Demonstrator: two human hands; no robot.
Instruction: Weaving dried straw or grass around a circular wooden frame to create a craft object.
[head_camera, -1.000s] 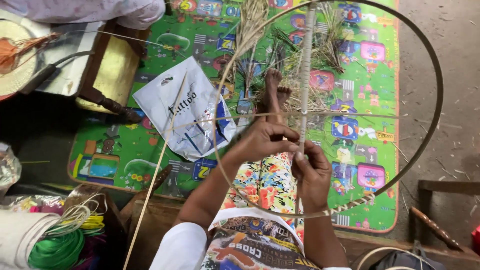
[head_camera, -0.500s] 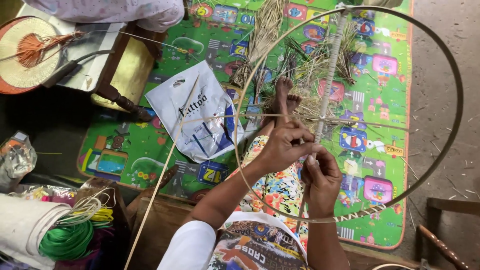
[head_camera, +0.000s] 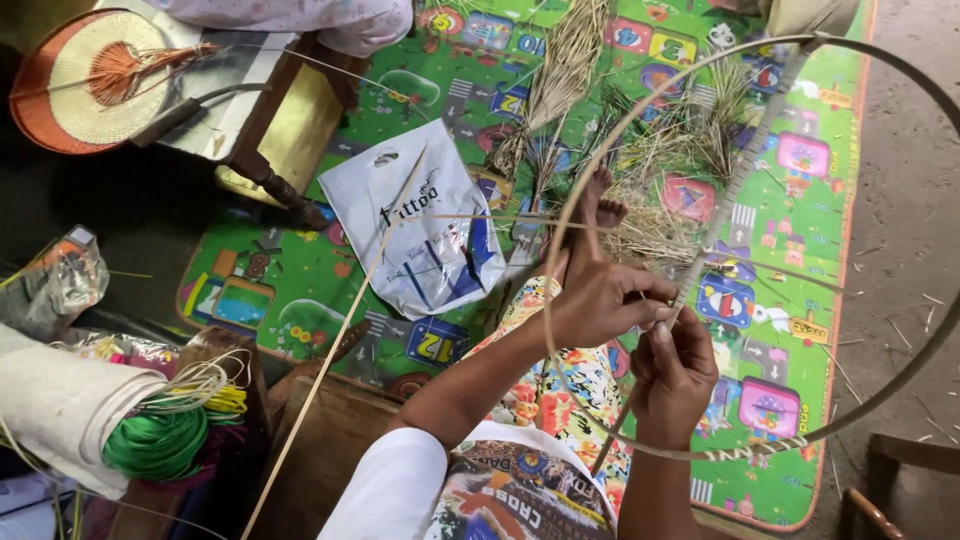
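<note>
Both hands, left hand (head_camera: 600, 300) and right hand (head_camera: 675, 375), pinching wrapped rod (head_camera: 735, 185) (inside big hoop (head_camera: 900, 370))

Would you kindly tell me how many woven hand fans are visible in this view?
1. The round woven fan, straw-coloured with an orange rim, lies at the upper left on the small table, far from both hands at the hoop. Others may be hidden among the clutter.

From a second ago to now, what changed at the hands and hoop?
The view drifted, bringing a woven fan into sight. The left hand and right hand stayed together, pinching the wrapped stick across the hoop. No grip taken or released; the white bag stayed put.
</note>
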